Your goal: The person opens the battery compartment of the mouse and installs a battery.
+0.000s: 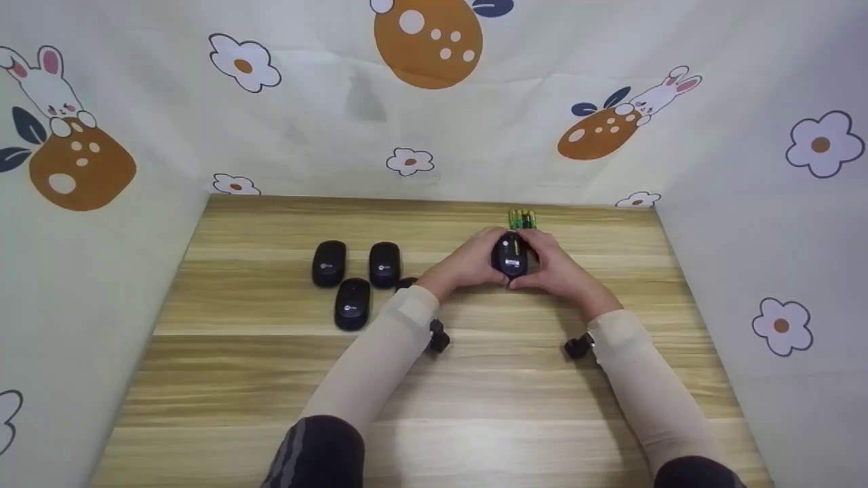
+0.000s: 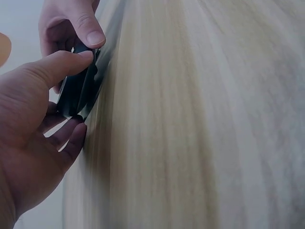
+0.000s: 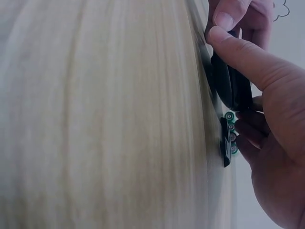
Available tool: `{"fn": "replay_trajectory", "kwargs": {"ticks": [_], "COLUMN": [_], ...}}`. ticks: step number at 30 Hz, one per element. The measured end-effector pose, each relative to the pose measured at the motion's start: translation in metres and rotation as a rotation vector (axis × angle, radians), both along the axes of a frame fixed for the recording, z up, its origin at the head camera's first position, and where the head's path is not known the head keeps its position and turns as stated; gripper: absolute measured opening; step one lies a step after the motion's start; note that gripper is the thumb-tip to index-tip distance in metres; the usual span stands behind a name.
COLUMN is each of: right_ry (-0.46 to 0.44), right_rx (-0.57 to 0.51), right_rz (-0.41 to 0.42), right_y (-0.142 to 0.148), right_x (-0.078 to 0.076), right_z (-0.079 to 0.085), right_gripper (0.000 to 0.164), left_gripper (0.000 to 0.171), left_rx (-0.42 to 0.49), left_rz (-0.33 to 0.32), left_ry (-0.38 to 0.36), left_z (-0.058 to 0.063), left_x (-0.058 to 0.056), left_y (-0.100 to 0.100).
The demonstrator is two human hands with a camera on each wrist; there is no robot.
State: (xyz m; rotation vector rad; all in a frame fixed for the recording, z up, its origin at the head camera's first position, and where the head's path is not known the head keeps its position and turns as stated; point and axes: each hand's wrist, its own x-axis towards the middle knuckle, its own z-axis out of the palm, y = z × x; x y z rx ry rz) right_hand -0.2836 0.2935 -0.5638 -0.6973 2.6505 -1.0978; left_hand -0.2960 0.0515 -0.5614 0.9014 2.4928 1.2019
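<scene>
A black computer mouse (image 1: 513, 255) is held just above the table with its underside up, showing a white label and a yellowish strip that may be a battery. My left hand (image 1: 478, 261) grips its left side, thumb at the near end and fingers curled round it. On the other side my right hand (image 1: 553, 268) grips it likewise. The two thumbs come close together in the left wrist view, where the mouse (image 2: 76, 90) is seen edge-on. Beyond the right fingers lie several green batteries (image 3: 231, 126), beside a small flat black piece (image 3: 225, 145).
To the left stand more black mice, top up: one at the back left (image 1: 329, 263), a second mouse (image 1: 385, 263) beside it, and a third mouse (image 1: 352, 305) nearer. Another mouse (image 1: 406, 282) is partly hidden by my left forearm. Patterned cloth walls (image 1: 325, 122) enclose the wooden table (image 1: 488, 393).
</scene>
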Motion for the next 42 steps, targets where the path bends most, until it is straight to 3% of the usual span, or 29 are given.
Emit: {"fn": "replay_trajectory", "kwargs": {"ticks": [2,3,9,10,16,23,30,37,42], "right_ry": [0.003,0.004,0.039,0.046,0.074,0.092,0.188,0.254,0.236], "right_rx": [-0.002,-0.003,-0.023,-0.028,-0.053,-0.148,-0.206,-0.221,-0.224], "right_rz": [-0.003,-0.004,-0.009,-0.012,-0.042,-0.053,-0.009,0.074,0.109], "right_y": [0.0,0.0,0.0,0.0,-0.001,-0.011,-0.024,-0.043,-0.059], "right_x": [0.001,0.001,0.006,0.007,0.013,0.028,0.043,0.057,0.067], "right_z": [0.0,0.0,0.002,0.002,0.001,0.009,0.016,0.017,0.017], "right_gripper": [0.116,0.117,0.114,0.114,0.111,0.1,0.091,0.086,0.084], "left_gripper": [0.102,0.107,0.108,0.104,0.093,0.075,0.061,0.059,0.061], "left_rx": [-0.019,-0.021,-0.085,-0.1,-0.13,-0.072,-0.053,-0.055,-0.084], "left_rz": [0.003,0.009,0.038,0.038,0.035,-0.012,-0.039,0.003,0.042], "left_ry": [-0.013,-0.013,-0.028,-0.031,-0.003,0.053,0.163,0.174,0.18], "left_z": [0.002,-0.005,0.003,0.013,0.027,0.042,0.045,0.047,0.045], "left_x": [0.0,-0.004,-0.001,0.004,0.015,0.036,0.056,0.075,0.084], "left_y": [-0.001,-0.001,-0.01,-0.014,-0.031,-0.059,-0.082,-0.107,-0.126]}}
